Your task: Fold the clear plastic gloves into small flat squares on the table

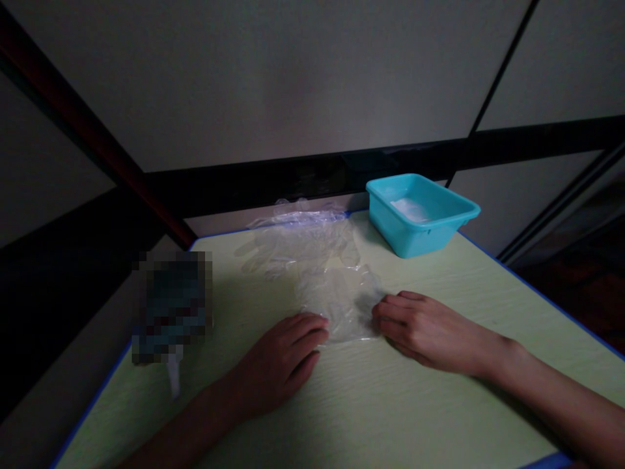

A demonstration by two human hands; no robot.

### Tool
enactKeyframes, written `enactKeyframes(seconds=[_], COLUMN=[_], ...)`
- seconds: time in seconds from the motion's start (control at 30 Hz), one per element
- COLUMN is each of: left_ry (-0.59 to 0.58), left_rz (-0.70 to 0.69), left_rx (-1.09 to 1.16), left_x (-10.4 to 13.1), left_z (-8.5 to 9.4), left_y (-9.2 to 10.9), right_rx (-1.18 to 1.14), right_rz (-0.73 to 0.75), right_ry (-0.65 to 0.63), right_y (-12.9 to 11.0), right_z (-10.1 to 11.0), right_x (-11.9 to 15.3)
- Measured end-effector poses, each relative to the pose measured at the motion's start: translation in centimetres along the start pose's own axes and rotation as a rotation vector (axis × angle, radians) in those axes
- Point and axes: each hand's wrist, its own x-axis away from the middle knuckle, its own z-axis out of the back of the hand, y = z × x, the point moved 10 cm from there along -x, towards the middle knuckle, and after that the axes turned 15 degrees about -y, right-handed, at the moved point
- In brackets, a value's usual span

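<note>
A clear, thin disposable plastic glove [336,303] lies spread flat on the table in front of me. My left hand [288,355] rests palm down at its lower left edge, fingertips touching the film and thumb a little apart from the fingers. On the opposite side, my right hand [410,329] has its fingers curled at the glove's right edge; its thumb is mostly hidden. Just beyond lies a loose pile of similar clear plastic gloves [303,238], overlapping and reaching toward the table's far edge.
A turquoise plastic basin [420,238] stands at the table's far right, with something whitish inside. At the left is a blurred-out dark green item [173,306], a white strip [174,374] sticking out below. The pale table [351,410] has blue edging and meets panelled doors behind.
</note>
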Motion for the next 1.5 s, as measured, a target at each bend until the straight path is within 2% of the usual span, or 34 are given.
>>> enactKeyframes(seconds=[0.27, 0.53, 0.73, 0.93, 1.5], left_ry=[-0.02, -0.029, 0.062, 0.148, 0.185], left_rz=[0.041, 0.137, 0.182, 0.195, 0.219], left_rx=[0.102, 0.281, 0.366, 0.372, 0.353], left_x=[0.1, 0.1, 0.4, 0.6, 0.7], left_z=[-0.4, -0.6, -0.1, 0.6, 1.3], left_y=[-0.8, -2.4, -3.5, -3.9, -4.0], right_rx=[-0.338, -0.658, -0.835, -0.905, -0.9], right_rz=[0.03, 0.058, 0.042, 0.013, 0.029], right_ry=[-0.012, 0.077, 0.134, 0.169, 0.18], right_y=[1.4, 3.4, 4.6, 5.4, 5.2], right_z=[-0.2, -0.1, -0.5, -1.1, -1.0], right_x=[0.2, 0.2, 0.1, 0.0, -0.1])
